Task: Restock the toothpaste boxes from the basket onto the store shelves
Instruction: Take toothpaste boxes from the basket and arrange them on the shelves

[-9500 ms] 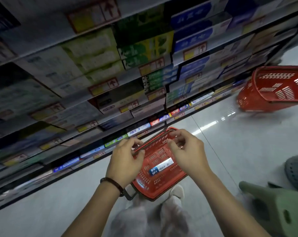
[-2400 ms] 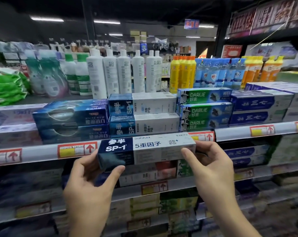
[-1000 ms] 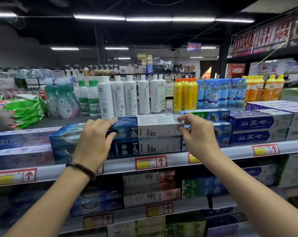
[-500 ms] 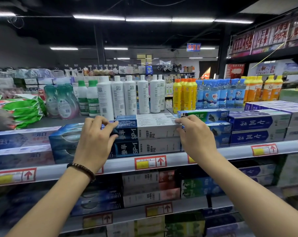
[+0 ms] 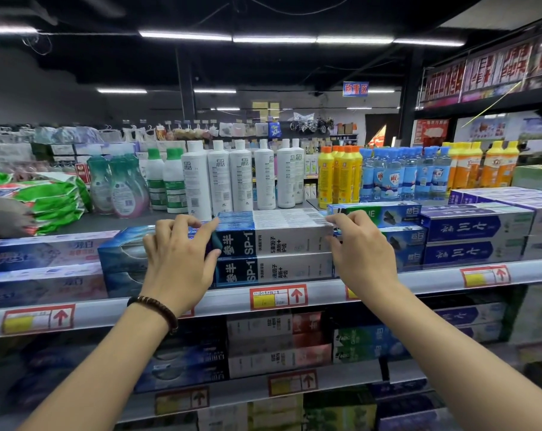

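SP-1 toothpaste box (image 5: 275, 244); seemingly Crest box (image 5: 45, 253)

Both arms raised forward — hands level.
The left hand (image 5: 182, 259) and right hand (image 5: 361, 250) are held backs-up with fingers curled, each pinched on one end of the toothpaste box (image 5: 291, 234) — the forearms are stretched out, converging.

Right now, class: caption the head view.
Left hand and right hand hold the top SP-1 toothpaste box on the shelf.

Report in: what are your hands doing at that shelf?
Left hand, right hand grip the ends of the top toothpaste box. Box sits on a matching box, on the shelf. Neighbour boxes tight either side.
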`<control>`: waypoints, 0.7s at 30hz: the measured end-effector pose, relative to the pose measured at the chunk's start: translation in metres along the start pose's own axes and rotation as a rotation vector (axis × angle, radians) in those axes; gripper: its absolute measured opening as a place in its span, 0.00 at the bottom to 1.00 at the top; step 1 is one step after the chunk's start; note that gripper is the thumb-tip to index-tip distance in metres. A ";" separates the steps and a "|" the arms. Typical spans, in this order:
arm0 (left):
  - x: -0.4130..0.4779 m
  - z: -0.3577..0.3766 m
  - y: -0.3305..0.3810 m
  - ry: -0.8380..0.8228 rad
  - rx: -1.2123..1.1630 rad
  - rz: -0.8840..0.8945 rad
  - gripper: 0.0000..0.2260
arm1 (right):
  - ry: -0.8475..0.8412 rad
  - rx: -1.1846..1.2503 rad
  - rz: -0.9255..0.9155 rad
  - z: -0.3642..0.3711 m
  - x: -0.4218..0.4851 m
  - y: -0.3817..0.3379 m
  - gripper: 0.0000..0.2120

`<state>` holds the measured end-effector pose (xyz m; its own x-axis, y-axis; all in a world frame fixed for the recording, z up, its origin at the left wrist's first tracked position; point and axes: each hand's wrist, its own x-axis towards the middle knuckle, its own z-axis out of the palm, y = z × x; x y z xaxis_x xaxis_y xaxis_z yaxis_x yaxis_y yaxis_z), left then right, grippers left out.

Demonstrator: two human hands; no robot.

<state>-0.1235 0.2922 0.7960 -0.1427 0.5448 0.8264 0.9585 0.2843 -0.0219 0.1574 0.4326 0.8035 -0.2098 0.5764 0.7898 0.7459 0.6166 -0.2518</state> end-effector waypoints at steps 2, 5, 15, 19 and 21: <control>-0.002 -0.004 0.000 -0.008 -0.020 -0.001 0.26 | 0.012 0.024 0.008 -0.002 -0.001 -0.002 0.19; -0.009 -0.010 0.001 0.002 -0.075 -0.019 0.25 | 0.041 0.083 -0.013 -0.005 -0.006 -0.005 0.17; -0.031 -0.038 0.000 0.064 -0.325 -0.121 0.20 | 0.059 0.296 0.001 -0.011 -0.037 -0.043 0.09; -0.042 -0.050 -0.006 0.063 -0.449 -0.143 0.17 | 0.067 0.364 -0.017 -0.012 -0.053 -0.065 0.05; -0.046 -0.055 -0.010 0.066 -0.456 -0.136 0.15 | 0.049 0.354 -0.006 -0.011 -0.056 -0.072 0.06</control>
<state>-0.1129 0.2214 0.7891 -0.2725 0.4708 0.8391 0.9449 -0.0336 0.3257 0.1224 0.3504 0.7832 -0.1766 0.5513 0.8154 0.4781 0.7722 -0.4185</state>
